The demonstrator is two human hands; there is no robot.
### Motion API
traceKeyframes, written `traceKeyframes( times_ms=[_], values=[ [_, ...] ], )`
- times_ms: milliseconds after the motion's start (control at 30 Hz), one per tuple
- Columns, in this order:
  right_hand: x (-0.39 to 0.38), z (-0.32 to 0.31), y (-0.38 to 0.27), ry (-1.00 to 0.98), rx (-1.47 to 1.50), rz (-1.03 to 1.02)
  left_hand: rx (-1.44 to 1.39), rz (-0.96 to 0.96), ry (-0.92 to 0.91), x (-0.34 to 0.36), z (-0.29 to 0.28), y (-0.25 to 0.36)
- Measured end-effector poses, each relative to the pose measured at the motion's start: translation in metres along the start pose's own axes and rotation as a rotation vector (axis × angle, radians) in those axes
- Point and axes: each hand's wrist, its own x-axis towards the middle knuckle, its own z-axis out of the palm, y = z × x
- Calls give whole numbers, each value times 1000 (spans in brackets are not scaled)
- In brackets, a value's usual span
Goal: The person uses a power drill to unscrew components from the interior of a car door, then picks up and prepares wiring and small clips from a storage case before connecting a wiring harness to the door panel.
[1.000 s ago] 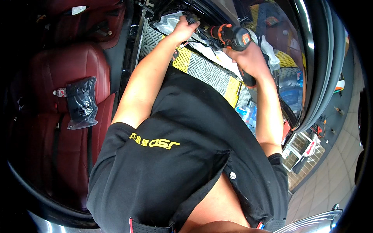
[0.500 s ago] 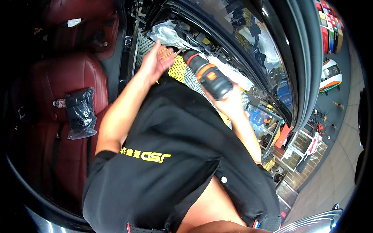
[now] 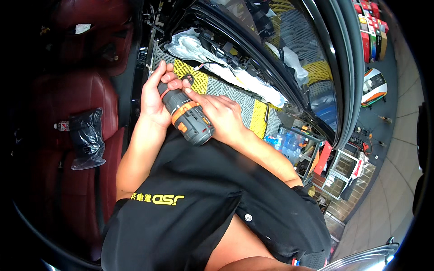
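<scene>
A black cordless drill (image 3: 190,122) with an orange band and a red ring lies tilted between my hands, its front end toward the upper left. My left hand (image 3: 156,99) curls its fingers around that front end. Beside the drill, my right hand (image 3: 221,113) reaches leftward with thumb and fingers drawn together near the front end. A small dark round piece (image 3: 189,80) shows at its fingertips; I cannot tell its kind. The drill's handle is hidden below. A thin metal tip (image 3: 148,68) sticks out by my left fingers.
An open black car door (image 3: 271,86) with white sheeting (image 3: 194,45) on its inner side stands ahead and right. Grey and yellow floor grating (image 3: 230,99) lies below. To the left is a dark red seat (image 3: 95,99) with a plastic bag (image 3: 88,137) and a bottle (image 3: 61,126).
The drill has moved left and toward me, and my left hand has closed around its front end. My right hand has shifted left, forward along the drill's side.
</scene>
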Motion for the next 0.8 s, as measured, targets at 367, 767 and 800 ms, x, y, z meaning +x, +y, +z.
traceKeyframes(
  times_ms=[367,767,800],
  values=[
    [-15,3,-7,80,-138,-78,142,41,94,-19,5,-15],
    [-26,-34,13,88,205,586,530,163,205,57,-24,-30],
    [-26,-47,24,61,215,637,760,216,187,81,-37,-21]
  ],
)
